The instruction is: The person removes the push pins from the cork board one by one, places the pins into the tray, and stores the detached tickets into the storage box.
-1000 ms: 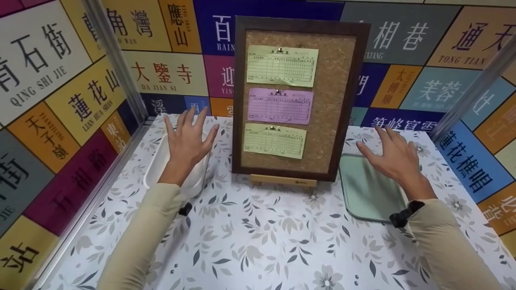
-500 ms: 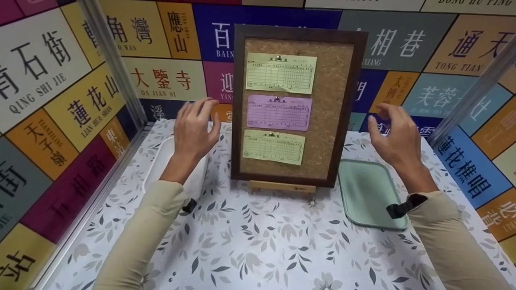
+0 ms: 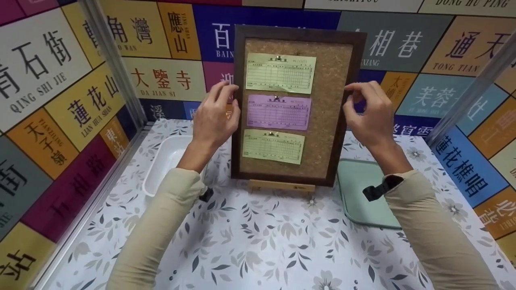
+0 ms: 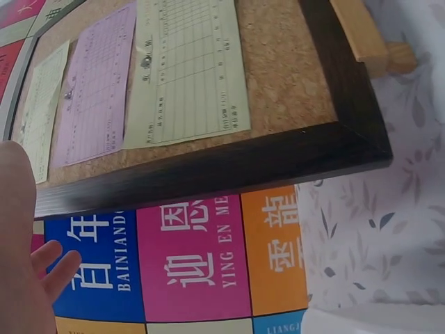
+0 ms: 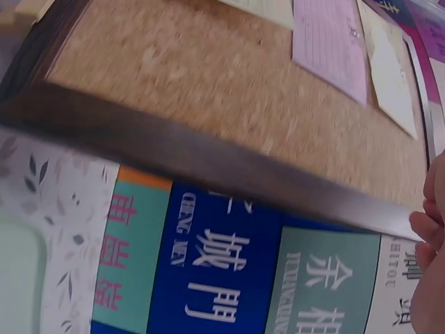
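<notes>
A cork board [image 3: 332, 100] in a dark wooden frame leans upright on a small wooden stand [image 3: 282, 186]. Pinned to it are a pale green slip [image 3: 281, 73] on top, a purple slip [image 3: 278, 112] in the middle and another green slip [image 3: 273, 146] below. My left hand [image 3: 213, 117] is at the frame's left edge, thumb and fingers apart; fingers [image 4: 61, 268] show beyond the frame in the left wrist view. At the right edge is my right hand [image 3: 371, 114], fingers bent. Its fingertips [image 5: 425, 226] are close to the frame; contact cannot be told.
A white tray [image 3: 151, 177] lies on the left, partly behind my left forearm. On the right a light green tray [image 3: 354, 201] is partly covered by my right wrist. Patterned cloth [image 3: 258, 241] covers the table; sign-printed panels [image 3: 169, 76] surround it.
Both hands have moved inward from above the trays to the two sides of the frame, and their fingers are more bent. The board and slips stay in place on the stand.
</notes>
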`<state>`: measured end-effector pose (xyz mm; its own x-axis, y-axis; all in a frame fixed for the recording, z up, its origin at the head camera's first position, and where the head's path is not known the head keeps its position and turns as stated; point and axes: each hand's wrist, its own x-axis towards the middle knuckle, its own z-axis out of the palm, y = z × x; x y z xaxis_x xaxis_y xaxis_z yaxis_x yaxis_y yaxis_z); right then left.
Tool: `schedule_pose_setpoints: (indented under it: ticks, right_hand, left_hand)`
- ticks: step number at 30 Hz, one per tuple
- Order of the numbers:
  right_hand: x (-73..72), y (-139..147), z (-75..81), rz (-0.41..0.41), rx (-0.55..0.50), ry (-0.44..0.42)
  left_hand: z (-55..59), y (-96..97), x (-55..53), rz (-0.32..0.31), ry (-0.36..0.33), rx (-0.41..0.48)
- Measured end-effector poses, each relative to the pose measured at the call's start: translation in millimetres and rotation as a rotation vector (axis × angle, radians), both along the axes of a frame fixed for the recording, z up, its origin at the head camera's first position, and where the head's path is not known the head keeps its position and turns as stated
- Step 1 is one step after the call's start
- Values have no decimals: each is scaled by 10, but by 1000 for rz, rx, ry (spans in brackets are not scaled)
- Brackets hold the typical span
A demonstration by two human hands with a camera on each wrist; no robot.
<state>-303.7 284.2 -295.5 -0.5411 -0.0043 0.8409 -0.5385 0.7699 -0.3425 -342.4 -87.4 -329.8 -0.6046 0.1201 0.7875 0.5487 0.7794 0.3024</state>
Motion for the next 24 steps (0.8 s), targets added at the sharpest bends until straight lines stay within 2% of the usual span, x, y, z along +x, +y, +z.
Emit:
schedule_pose_setpoints:
  ticks: [5,12,17,24]
  right_hand:
    - [-65,-173,48,11,11,-3]
    - [-196,-329,71,107,55,0]
    - [-282,-469,119,145,108,1]
    - [-370,-633,150,96,193,-84]
  left_hand:
    - [90,55,-45,-54,-36,32]
    - [148,174,-91,-103,-106,55]
    - [137,247,-148,-105,-105,61]
    - [157,278,-196,-67,-128,18]
